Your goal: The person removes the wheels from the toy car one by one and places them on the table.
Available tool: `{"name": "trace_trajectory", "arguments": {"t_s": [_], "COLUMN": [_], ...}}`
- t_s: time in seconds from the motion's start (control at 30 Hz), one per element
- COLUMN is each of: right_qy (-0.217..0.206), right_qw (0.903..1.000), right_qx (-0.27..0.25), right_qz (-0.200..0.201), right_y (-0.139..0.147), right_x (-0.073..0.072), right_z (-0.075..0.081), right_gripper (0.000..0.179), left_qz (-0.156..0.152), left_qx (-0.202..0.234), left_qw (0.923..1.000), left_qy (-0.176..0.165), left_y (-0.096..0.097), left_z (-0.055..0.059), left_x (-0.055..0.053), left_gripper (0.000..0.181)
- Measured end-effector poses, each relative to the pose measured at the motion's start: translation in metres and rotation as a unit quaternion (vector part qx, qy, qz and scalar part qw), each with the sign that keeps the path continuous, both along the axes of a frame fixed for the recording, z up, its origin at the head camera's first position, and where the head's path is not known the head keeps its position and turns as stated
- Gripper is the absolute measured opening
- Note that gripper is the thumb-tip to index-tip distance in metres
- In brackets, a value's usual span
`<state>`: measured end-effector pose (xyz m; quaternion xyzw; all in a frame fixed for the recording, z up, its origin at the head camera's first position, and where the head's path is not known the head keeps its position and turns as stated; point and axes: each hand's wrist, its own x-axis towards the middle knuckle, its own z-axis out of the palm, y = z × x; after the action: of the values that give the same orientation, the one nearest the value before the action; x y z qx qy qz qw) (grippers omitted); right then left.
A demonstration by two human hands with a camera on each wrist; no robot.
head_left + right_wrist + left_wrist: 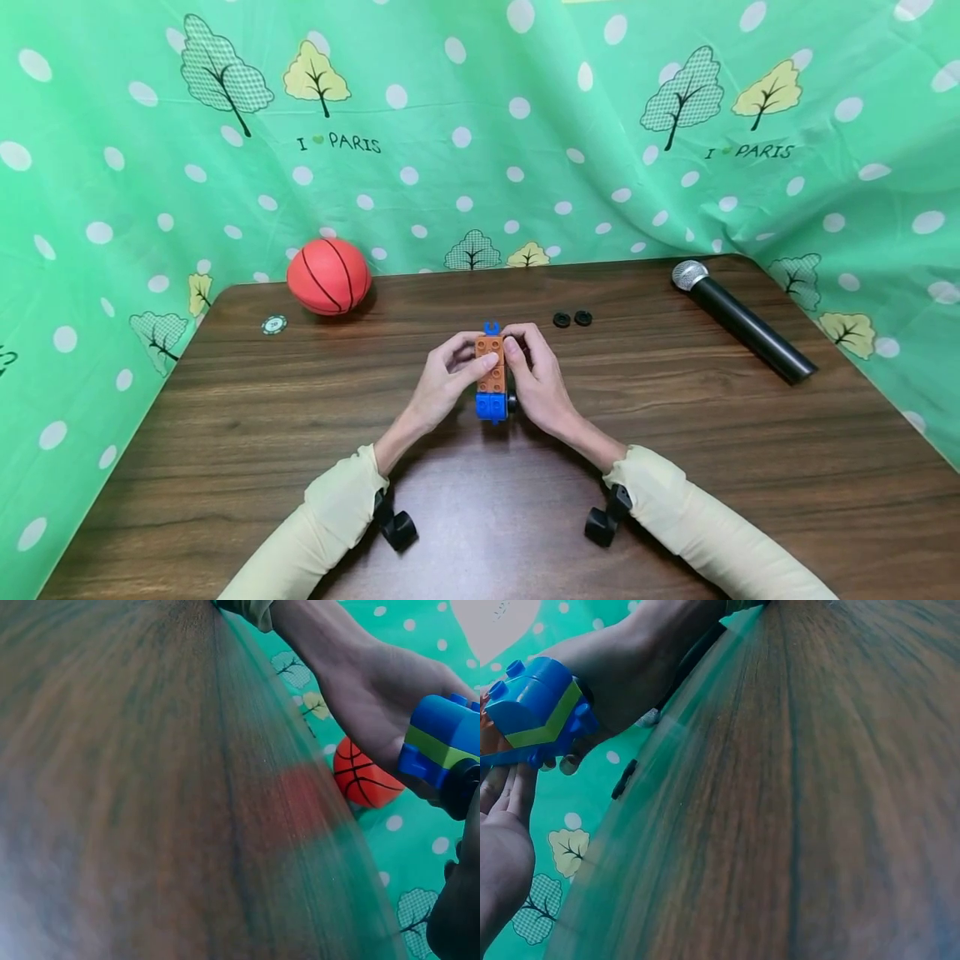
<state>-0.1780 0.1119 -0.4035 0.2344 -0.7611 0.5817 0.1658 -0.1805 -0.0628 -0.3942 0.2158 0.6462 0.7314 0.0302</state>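
Observation:
A building-block toy car (491,371) is held up between both hands over the table. It has orange studded bricks on top, a blue brick at the near end and a blue hook at the far end. Both wrist views show a lime-green layer (439,750) under the blue brick. My left hand (442,387) grips the car from the left, thumb on top of the orange bricks. My right hand (542,379) holds its far right side with bent fingers and thumb; I cannot tell what lies between them. A black wheel (512,402) sits at the near right side.
Two small black wheels (572,318) lie on the table beyond the right hand. A red basketball (330,277) and a poker chip (274,325) are at the back left. A black microphone (750,325) lies at the right. A green polka-dot curtain (465,167) hangs behind the table.

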Motion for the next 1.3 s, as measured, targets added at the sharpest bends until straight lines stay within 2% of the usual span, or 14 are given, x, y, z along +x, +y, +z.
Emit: {"name": "trace_trajectory", "arguments": {"t_s": [0.2, 0.33, 0.57, 0.7, 0.87, 1.03, 1.3], "right_qy": [0.091, 0.123, 0.126, 0.132, 0.140, 0.159, 0.192], "right_qw": [0.9946, 0.9905, 0.9898, 0.9872, 0.9848, 0.9810, 0.9718], "right_qx": [0.034, 0.051, 0.053, 0.074, 0.081, 0.081, 0.117], "right_qz": [-0.034, -0.035, -0.039, -0.051, -0.064, -0.076, -0.072], "right_y": [0.000, 0.001, 0.003, 0.006, 0.008, 0.010, 0.011], "right_x": [-0.003, -0.003, -0.005, -0.007, -0.008, -0.008, -0.011], "right_z": [-0.003, -0.004, -0.005, -0.006, -0.008, -0.008, -0.008], "right_gripper": [0.017, 0.019, 0.019, 0.018, 0.025, 0.033, 0.024], "left_qz": [-0.003, -0.005, -0.005, -0.008, -0.013, -0.001, 0.016], "left_qx": [-0.011, -0.016, -0.025, -0.037, -0.055, -0.070, -0.096], "left_qw": [0.9999, 0.9998, 0.9996, 0.9992, 0.9983, 0.9973, 0.9947], "left_qy": [0.009, 0.010, 0.016, 0.013, 0.011, 0.020, 0.035], "left_y": [0.000, -0.001, -0.002, -0.002, 0.000, 0.002, 0.002], "left_z": [-0.001, -0.001, 0.000, 0.001, 0.002, 0.003, 0.002], "left_x": [0.000, 0.000, 0.000, 0.001, 0.002, 0.002, 0.002], "left_gripper": [0.037, 0.039, 0.037, 0.036, 0.034, 0.033, 0.035]}}
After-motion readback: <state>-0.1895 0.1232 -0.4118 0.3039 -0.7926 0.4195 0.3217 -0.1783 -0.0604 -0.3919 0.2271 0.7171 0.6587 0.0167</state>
